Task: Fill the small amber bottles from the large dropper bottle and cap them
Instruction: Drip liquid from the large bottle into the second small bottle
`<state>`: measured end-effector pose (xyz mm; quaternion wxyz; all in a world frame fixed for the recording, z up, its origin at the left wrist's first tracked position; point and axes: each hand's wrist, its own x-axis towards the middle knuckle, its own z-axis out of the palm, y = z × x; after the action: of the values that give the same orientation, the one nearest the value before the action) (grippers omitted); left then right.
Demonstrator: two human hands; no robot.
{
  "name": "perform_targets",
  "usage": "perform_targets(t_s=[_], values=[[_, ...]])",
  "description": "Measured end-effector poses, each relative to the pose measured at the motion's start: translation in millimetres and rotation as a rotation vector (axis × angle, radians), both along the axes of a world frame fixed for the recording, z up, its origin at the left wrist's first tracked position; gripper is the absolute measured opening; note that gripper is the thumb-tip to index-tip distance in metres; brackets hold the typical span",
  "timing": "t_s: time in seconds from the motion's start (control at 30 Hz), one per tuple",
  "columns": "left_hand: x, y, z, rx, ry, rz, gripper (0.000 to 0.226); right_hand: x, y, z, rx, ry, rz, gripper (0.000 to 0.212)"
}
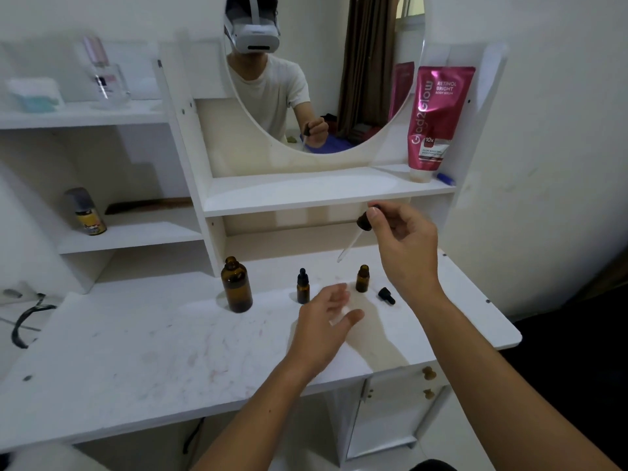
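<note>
Left hand reaching forward over the table, fingers spread and holding nothing.

Beyond it stood one small bottle already capped and a second small bottle uncapped, its cap lying just beside it. The large bottle stood open to the left. The right hand pinched the dropper above the uncapped bottle, tip angled down. Judged remaining: fill and cap the second bottle.
</note>
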<state>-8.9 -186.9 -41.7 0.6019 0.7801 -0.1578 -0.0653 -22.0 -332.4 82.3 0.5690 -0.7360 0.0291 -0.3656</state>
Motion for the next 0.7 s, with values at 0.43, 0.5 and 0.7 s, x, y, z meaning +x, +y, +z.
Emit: perform_targets(t_s=[0.43,0.5,0.7], values=[[8.8,138.1,7.5,-0.066,-0.121,0.447,0.025,41.5,104.9,8.1,0.005,-0.027,0.26,0.016],[16.9,148.7,8.1,-0.044,-0.163,0.57,0.026,46.9,117.2,11.5,0.001,-0.03,0.279,0.016],[35.3,151.8,11.3,-0.08,-0.046,0.513,0.072,58.7,137.8,13.1,-0.034,-0.036,0.297,0.015]])
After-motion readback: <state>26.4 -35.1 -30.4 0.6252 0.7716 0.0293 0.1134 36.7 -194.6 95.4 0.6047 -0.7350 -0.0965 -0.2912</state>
